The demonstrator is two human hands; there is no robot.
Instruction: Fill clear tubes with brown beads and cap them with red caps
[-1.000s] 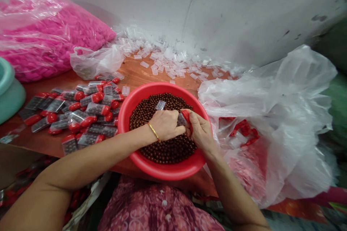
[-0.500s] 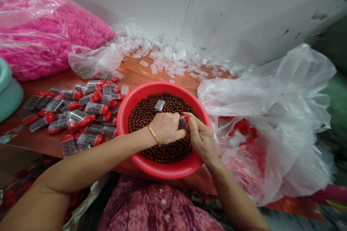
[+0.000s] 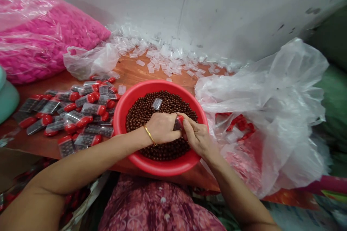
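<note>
Over a red basin (image 3: 123, 151) of small round brown beads (image 3: 143, 110), both my hands hold one small clear plastic box (image 3: 178, 124) with a red cap. My left hand (image 3: 162, 127), with a gold bangle at the wrist, is closed around the clear body. At the capped end, my right hand (image 3: 199, 135) pinches the red cap (image 3: 180, 119) between thumb and fingers. Part of the box is hidden by the fingers. A clear rectangular plastic piece (image 3: 157, 104) lies on the beads beyond my left hand.
Filled red-capped boxes (image 3: 78, 112) are heaped left of the basin. Loose clear plastic pieces (image 3: 168, 61) lie along the wall. A bag of pink pieces (image 3: 40, 39) stands back left; a large clear bag (image 3: 282, 112) with red pieces sits at right. A teal container (image 3: 8, 97) is far left.
The whole view has shifted slightly, so things sit a little further left. Both hands keep their hold on the capped box, with little visible difference in the fingers.
</note>
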